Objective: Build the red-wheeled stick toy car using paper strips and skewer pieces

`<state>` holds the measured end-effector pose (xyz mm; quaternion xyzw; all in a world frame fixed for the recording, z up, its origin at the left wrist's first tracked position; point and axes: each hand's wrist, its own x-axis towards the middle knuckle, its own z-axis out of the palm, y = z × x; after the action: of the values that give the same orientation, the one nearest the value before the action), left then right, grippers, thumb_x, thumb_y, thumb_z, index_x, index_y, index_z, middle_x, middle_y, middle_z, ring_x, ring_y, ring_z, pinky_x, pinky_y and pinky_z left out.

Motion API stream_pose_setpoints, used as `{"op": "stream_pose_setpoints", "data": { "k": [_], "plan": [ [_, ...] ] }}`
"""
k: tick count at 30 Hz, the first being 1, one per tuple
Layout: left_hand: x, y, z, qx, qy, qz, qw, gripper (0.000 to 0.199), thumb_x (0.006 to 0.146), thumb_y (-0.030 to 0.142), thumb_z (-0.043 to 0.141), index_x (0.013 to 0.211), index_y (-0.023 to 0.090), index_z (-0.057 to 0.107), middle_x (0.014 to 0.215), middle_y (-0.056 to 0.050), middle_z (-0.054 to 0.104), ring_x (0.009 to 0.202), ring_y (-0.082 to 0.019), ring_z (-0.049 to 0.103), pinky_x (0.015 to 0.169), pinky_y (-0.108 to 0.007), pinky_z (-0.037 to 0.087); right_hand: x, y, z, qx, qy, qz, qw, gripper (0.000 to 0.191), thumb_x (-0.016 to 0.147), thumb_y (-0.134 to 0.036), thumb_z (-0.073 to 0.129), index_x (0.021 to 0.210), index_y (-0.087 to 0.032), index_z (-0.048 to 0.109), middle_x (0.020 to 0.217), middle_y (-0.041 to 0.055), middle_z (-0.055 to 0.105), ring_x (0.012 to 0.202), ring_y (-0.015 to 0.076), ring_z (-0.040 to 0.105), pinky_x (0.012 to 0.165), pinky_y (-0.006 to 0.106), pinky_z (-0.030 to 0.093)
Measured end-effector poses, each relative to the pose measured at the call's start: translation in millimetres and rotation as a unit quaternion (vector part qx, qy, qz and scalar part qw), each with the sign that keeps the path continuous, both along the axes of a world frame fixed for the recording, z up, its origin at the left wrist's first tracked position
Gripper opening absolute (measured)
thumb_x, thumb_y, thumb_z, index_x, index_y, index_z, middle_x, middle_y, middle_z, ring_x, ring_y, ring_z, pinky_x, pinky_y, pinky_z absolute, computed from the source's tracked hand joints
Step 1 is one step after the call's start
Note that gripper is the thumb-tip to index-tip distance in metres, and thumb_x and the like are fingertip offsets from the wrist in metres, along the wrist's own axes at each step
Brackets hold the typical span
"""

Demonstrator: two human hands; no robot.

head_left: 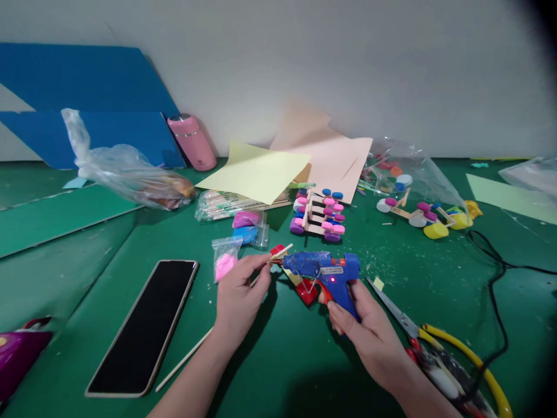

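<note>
My left hand (243, 290) pinches a long thin wooden stick (185, 359), which runs slantwise beneath my wrist and pokes out past my fingertips. In my right hand (369, 331) is a blue hot glue gun (322, 267) with a small red light glowing on its side. Its nozzle points left and meets or nearly meets the stick by my left fingers; exact contact is hard to make out. Under the gun lies a pale flat wooden piece with red blocks (308, 293) at its ends, partly hidden.
Small wheeled wooden models (317, 215) stand behind the gun, others (409, 216) to the right. A phone (143, 331) lies left; scissors (394, 307) and a yellow-handled tool (474, 360) lie right, near a black cord (494, 296). Farther back are a pink bottle (194, 144), paper sheets (256, 168) and bags.
</note>
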<state>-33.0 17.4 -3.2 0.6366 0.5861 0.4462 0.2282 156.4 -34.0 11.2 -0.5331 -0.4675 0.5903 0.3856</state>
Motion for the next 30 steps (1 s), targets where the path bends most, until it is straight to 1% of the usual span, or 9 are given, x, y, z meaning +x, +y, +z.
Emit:
{"op": "stream_pose_setpoints", "data": {
  "k": [7,11,15,19,22,24,26,28,30],
  "plan": [
    [0,-1,-1.2,0.001,0.0,-0.001,1.0,0.017,0.075,0.018,0.053,0.087,0.019,0.066,0.076,-0.001,0.068,0.062,-0.012,0.059,0.054,-0.021,0.046,2,-1,-4.7,0.0,0.013,-0.012,1.0,0.027,0.086,-0.035,0.046,0.11,-0.025,0.043,0.08,-0.0017,0.05,0.06,0.0093,0.039,0.056,0.023,0.038],
    [-2,0,-3.2,0.007,0.005,-0.007,1.0,0.017,0.075,0.018,0.054,0.087,0.018,0.066,0.075,-0.001,0.067,0.061,-0.011,0.059,0.054,-0.02,0.046,3,1,-7.3,0.015,0.009,-0.022,1.0,0.025,0.085,-0.036,0.046,0.109,-0.026,0.043,0.081,-0.0014,0.05,0.061,0.0096,0.04,0.056,0.023,0.038],
    [-2,0,-3.8,0.023,0.017,-0.013,1.0,0.017,0.076,0.017,0.054,0.088,0.019,0.065,0.075,0.0,0.067,0.062,-0.011,0.06,0.056,-0.021,0.047,5,4,-7.3,0.025,0.021,-0.031,0.999,0.022,0.085,-0.035,0.047,0.106,-0.026,0.044,0.07,-0.0042,0.047,0.058,0.0098,0.039,0.055,0.023,0.037],
    [-3,1,-3.0,0.045,0.043,-0.02,0.998,0.016,0.076,0.016,0.053,0.087,0.018,0.064,0.078,-0.001,0.067,0.066,-0.012,0.06,0.06,-0.022,0.048,11,7,-0.1,0.01,0.063,-0.055,0.996,0.014,0.086,-0.032,0.046,0.098,-0.024,0.046,0.059,-0.0061,0.044,0.056,0.0093,0.04,0.054,0.021,0.036],
    [-4,2,-2.6,0.065,0.072,-0.031,0.995,0.017,0.076,0.015,0.052,0.088,0.019,0.063,0.079,-0.001,0.067,0.068,-0.013,0.061,0.062,-0.024,0.049,23,7,8.4,0.005,0.066,-0.101,0.993,0.017,0.085,-0.031,0.049,0.1,-0.024,0.047,0.055,-0.0061,0.045,0.054,0.0096,0.041,0.051,0.02,0.036],
    [-6,3,-2.6,0.082,0.095,-0.043,0.991,0.017,0.076,0.014,0.051,0.089,0.019,0.062,0.08,-0.002,0.067,0.07,-0.013,0.061,0.064,-0.025,0.049,35,6,14.1,0.001,0.059,-0.154,0.986,0.02,0.081,-0.032,0.053,0.099,-0.024,0.048,0.053,-0.0058,0.046,0.053,0.0099,0.041,0.047,0.019,0.036],
    [-9,4,-3.2,0.103,0.12,-0.058,0.986,0.017,0.076,0.013,0.051,0.089,0.018,0.062,0.081,-0.004,0.066,0.071,-0.014,0.061,0.065,-0.025,0.049,51,4,18.6,-0.01,0.052,-0.211,0.976,0.016,0.077,-0.032,0.059,0.087,-0.024,0.051,0.051,-0.0054,0.046,0.049,0.0095,0.041,0.042,0.018,0.034],
    [-12,5,-4.7,0.126,0.147,-0.077,0.978,0.019,0.077,0.011,0.05,0.09,0.018,0.061,0.083,-0.005,0.065,0.073,-0.014,0.06,0.065,-0.026,0.049,73,1,20.7,-0.034,0.052,-0.251,0.966,0.017,0.071,-0.032,0.064,0.072,-0.023,0.05,0.049,-0.0047,0.046,0.044,0.0091,0.04,0.036,0.018,0.032],
    [-17,6,-7.6,0.149,0.174,-0.104,0.968,0.023,0.077,0.009,0.049,0.095,0.018,0.06,0.084,-0.006,0.063,0.075,-0.014,0.059,0.065,-0.026,0.048,97,-1,19.6,-0.067,0.032,-0.277,0.958,0.015,0.067,-0.031,0.067,0.067,-0.024,0.054,0.05,-0.0014,0.05,0.045,0.0112,0.046,0.037,0.02,0.037]
  ]
}}
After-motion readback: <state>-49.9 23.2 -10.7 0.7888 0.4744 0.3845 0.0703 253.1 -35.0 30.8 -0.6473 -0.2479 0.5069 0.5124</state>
